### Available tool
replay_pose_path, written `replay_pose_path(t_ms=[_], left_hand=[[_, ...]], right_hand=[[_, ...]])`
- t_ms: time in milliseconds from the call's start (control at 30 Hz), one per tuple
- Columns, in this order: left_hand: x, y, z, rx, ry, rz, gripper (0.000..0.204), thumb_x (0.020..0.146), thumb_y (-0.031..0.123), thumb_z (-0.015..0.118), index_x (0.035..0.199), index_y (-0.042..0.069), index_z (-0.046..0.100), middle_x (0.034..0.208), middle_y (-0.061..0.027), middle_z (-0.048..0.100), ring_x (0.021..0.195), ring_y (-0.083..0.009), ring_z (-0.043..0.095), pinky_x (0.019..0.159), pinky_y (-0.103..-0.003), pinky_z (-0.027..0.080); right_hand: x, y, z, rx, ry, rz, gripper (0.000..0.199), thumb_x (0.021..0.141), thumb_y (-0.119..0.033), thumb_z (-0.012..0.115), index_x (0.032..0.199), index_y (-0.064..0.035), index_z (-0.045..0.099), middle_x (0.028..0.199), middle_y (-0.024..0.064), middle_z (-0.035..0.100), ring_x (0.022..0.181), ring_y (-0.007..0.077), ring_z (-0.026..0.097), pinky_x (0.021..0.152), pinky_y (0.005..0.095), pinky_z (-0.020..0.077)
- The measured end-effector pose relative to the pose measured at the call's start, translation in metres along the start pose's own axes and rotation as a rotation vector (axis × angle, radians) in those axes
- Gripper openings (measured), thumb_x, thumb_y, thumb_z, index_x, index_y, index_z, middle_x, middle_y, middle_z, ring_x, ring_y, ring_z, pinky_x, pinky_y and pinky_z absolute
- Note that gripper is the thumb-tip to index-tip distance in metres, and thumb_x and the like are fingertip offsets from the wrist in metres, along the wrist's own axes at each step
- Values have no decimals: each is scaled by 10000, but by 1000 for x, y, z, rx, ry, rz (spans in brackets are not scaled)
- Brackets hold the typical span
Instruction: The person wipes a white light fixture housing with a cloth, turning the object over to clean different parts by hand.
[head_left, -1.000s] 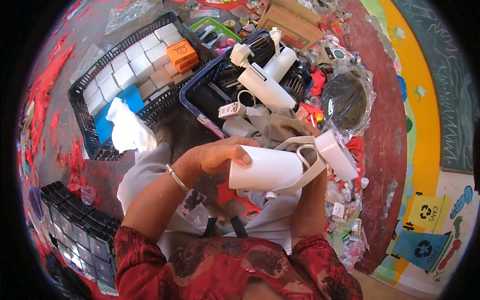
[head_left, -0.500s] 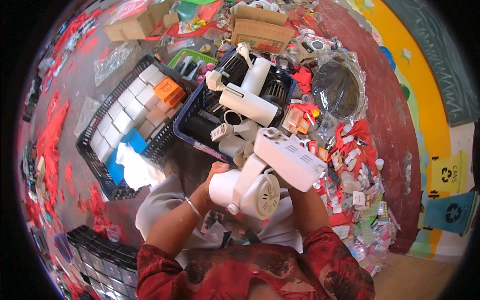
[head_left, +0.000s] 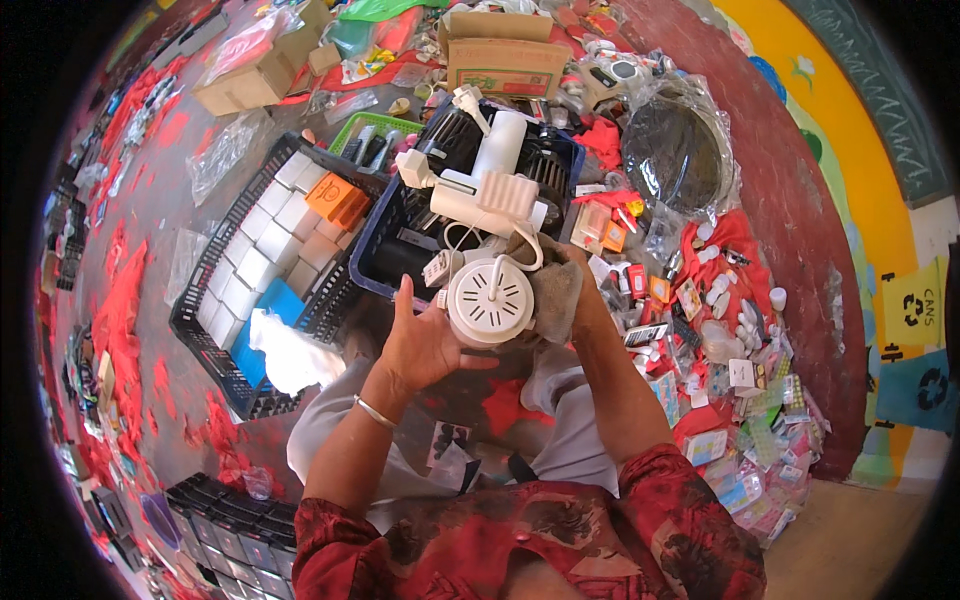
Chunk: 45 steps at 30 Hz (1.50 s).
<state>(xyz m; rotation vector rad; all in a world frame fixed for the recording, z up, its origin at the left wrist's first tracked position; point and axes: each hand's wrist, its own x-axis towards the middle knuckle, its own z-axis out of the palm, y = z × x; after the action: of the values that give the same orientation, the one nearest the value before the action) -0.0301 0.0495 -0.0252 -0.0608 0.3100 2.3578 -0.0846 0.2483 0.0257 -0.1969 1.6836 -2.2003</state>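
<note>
Above one blue crate (head_left: pixel 378 262), two hands (left (head_left: pixel 425 340), right (head_left: pixel 560 290)), each grip clamped on one white appliance (head_left: pixel 490 300)

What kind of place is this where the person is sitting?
Probably a ground-level sorting spot for used electrical goods. The hands hold a white round appliance over a blue crate of similar parts, beside a black crate of small boxes.

— Where does the view sit?
— On the person's head, looking steeply down over the lap, close above the hands (head_left: pixel 430 340), fisheye-bent at the rim.
— How far does it reach?
— Across the cluttered floor (head_left: pixel 150 200) ahead.
</note>
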Motion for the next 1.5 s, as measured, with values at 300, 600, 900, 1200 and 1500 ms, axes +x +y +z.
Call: replay_pose_path(t_ms=[300,600,900,1200,1500], left_hand=[[2,-7,7,433,190,216,878,724,657,563,1382,142,291,1349,-92,403,1187,-270,439,864,-458,439],[11,-10,4,290,153,201,796,737,581,531,1359,126,330,1304,-113,452,1172,-286,463,891,-505,432],[15,1,13,80,187,288,757,658,477,563,1304,112,414,1261,-118,489,1147,-299,485,922,-519,399],[-16,20,-15,94,-119,439,697,705,601,596,1237,161,503,1279,-124,462,1158,-446,426,879,-606,407],[-14,21,-12,-105,-152,247,836,748,629,525,1289,5,395,1292,-340,351,1161,-451,419,880,-497,451]], right_hand=[[1,9,12,-622,119,-331,263,645,-141,737,794,2,574,694,113,594,656,87,516,617,298,455],[10,29,11,-488,112,-321,221,648,-122,719,779,15,605,679,86,601,656,83,519,601,285,442],[10,7,13,-233,-137,25,184,737,-56,645,913,-2,650,823,14,632,722,76,550,673,241,459],[3,28,-88,-1155,362,-111,401,710,-265,659,1045,-55,596,882,89,637,759,193,626,672,275,502],[1,20,-59,-707,483,-381,393,695,-229,680,1027,-42,584,1045,106,578,886,224,603,691,307,501]])
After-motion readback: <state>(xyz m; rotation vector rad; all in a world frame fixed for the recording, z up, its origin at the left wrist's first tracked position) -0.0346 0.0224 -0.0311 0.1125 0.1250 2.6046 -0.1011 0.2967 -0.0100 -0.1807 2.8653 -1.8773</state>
